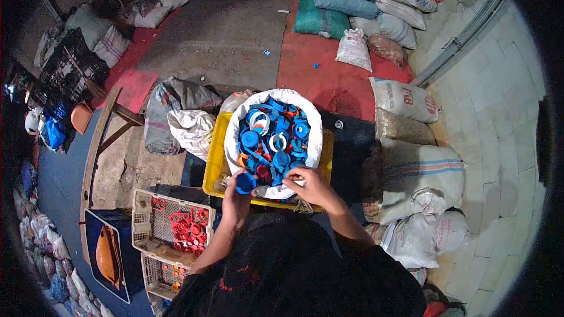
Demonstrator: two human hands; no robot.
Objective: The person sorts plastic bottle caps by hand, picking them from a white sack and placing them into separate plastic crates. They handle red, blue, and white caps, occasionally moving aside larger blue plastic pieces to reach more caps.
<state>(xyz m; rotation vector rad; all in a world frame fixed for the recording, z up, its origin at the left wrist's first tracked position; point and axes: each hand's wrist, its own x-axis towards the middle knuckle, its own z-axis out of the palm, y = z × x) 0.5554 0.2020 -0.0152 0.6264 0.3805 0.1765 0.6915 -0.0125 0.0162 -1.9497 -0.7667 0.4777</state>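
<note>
My left hand (235, 199) holds a round blue plastic cap (245, 184) at the near left rim of a white sack (315, 132). The sack's mouth is rolled open, and inside lie many blue caps and rings (249, 138), with a few white, red and orange pieces among them. At the near right rim is my right hand (310, 186), thumb and fingers drawn together over the caps. What sits between those fingertips, if anything, is too small to make out. A yellow tub (216, 152) surrounds the sack.
Left of me, a cream crate (141, 220) holds red caps and rings, with another crate (154, 276) of orange caps nearer. A wooden bench frame (97, 152) stands farther left. Filled sacks (420, 170) line the right wall, and more are stacked (341, 0) at the back.
</note>
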